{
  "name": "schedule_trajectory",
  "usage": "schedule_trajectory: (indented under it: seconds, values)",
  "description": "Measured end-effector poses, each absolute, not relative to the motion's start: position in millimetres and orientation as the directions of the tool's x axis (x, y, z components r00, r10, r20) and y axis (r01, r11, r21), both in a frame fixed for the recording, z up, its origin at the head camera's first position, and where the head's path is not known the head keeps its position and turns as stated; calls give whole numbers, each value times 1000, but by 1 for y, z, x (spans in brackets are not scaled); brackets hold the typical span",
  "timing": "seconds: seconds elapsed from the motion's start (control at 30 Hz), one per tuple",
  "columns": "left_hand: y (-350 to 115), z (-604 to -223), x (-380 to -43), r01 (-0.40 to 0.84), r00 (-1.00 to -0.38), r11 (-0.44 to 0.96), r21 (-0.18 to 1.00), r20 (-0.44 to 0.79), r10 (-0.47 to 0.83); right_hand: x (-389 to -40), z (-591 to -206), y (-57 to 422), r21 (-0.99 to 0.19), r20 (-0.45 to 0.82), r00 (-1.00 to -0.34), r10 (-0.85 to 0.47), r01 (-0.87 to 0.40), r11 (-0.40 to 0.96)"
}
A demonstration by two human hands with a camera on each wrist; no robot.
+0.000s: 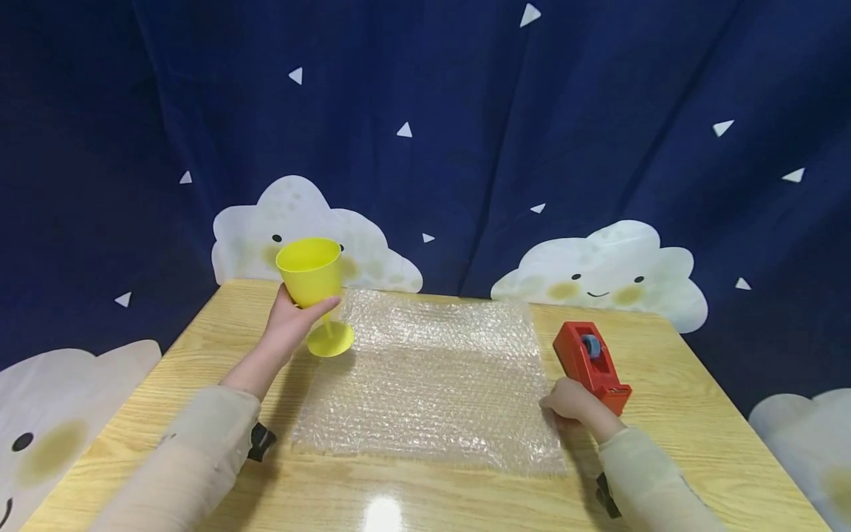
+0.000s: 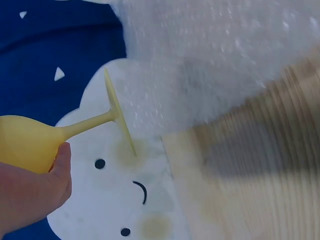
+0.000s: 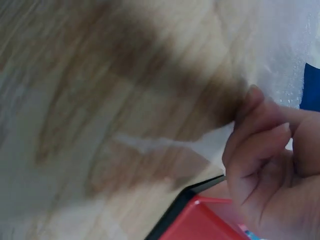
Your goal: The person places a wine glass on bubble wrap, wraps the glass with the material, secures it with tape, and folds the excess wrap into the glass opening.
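My left hand (image 1: pixel 290 319) grips a yellow plastic goblet (image 1: pixel 311 275) around the lower part of its bowl. The goblet is held upright, its round foot over the left edge of a bubble wrap sheet (image 1: pixel 432 391). In the left wrist view, the goblet's stem and foot (image 2: pixel 118 112) stick out past my fingers. My right hand (image 1: pixel 575 401) is low at the sheet's right edge, its fingers curled and pinching the edge. The right wrist view shows the curled fingers (image 3: pixel 257 145) with bubble wrap (image 3: pixel 287 55) behind them.
A red tape dispenser (image 1: pixel 585 362) with a blue roll stands just beyond my right hand, close to it. The wooden table (image 1: pixel 698 451) ends at a dark blue curtain (image 1: pixel 425 185) with white cloud shapes and triangles.
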State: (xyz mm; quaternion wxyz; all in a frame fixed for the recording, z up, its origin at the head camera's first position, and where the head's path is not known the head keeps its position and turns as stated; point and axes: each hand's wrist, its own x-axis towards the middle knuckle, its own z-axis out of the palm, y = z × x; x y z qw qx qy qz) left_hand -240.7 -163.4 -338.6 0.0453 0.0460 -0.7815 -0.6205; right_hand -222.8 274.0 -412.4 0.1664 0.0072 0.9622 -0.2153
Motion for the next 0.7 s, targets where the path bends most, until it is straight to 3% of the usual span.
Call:
schedule_trajectory:
  seconds: [0.23, 0.47, 0.7]
  values:
    - [-144, -335, -244, 0, -999, 204, 979, 9, -45, -220, -421, 270, -448, -289, -957, 15, 149, 881]
    - [-118, -332, -242, 9, -999, 196, 981, 3, 32, -226, -419, 263, -463, -352, -933, 74, 242, 852]
    - [-83, -332, -241, -35, -995, 181, 983, -50, 82, -231, -421, 263, -466, -370, -928, 52, 233, 854]
